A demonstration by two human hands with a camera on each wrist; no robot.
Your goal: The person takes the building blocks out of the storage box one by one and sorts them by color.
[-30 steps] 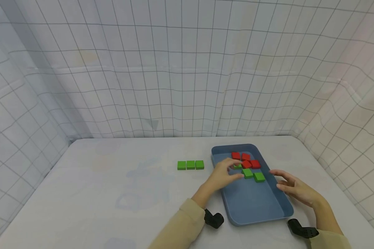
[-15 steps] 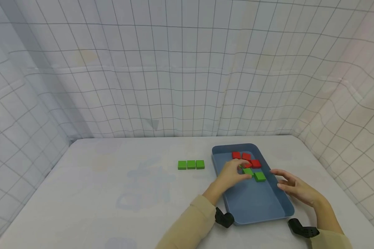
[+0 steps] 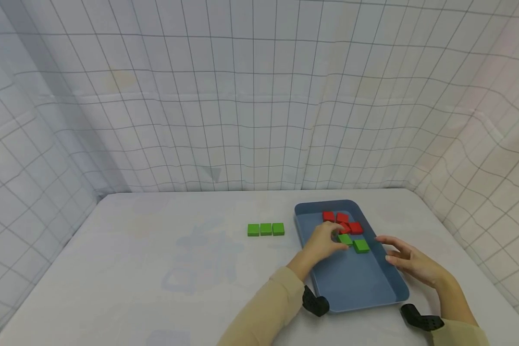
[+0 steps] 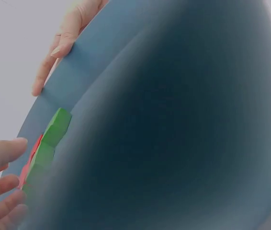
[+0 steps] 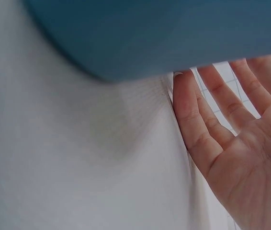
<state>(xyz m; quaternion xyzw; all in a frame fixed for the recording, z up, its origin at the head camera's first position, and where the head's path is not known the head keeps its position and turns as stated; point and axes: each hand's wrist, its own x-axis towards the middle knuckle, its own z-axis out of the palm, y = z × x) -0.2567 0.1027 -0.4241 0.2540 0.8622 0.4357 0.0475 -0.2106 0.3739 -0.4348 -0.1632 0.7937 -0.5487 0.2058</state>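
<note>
A blue tray (image 3: 350, 283) lies on the right half of the white table. My left hand (image 3: 322, 242) hovers over its left side, thumb and fingers spread apart around a green square block (image 3: 344, 240). In the left wrist view, a gap shows between the thumb and fingers of that hand (image 4: 1, 182), beside the green (image 4: 57, 127) and red blocks. Another green block (image 3: 361, 246) lies to the right, and several red blocks (image 3: 355, 228) sit behind. My right hand (image 3: 415, 264) touches the tray's right rim with extended fingertips; its palm (image 5: 255, 167) holds nothing.
Three green blocks (image 3: 265, 229) stand in a row on the table (image 3: 134, 259), left of the tray. A white grid-patterned curtain (image 3: 259, 120) rises behind the table and along both sides. Black wrist cameras (image 3: 315, 305) are on both wrists.
My left hand has moved right, deeper over the tray, and now covers the green block that showed beside its fingers. The right hand has stayed at the rim.
</note>
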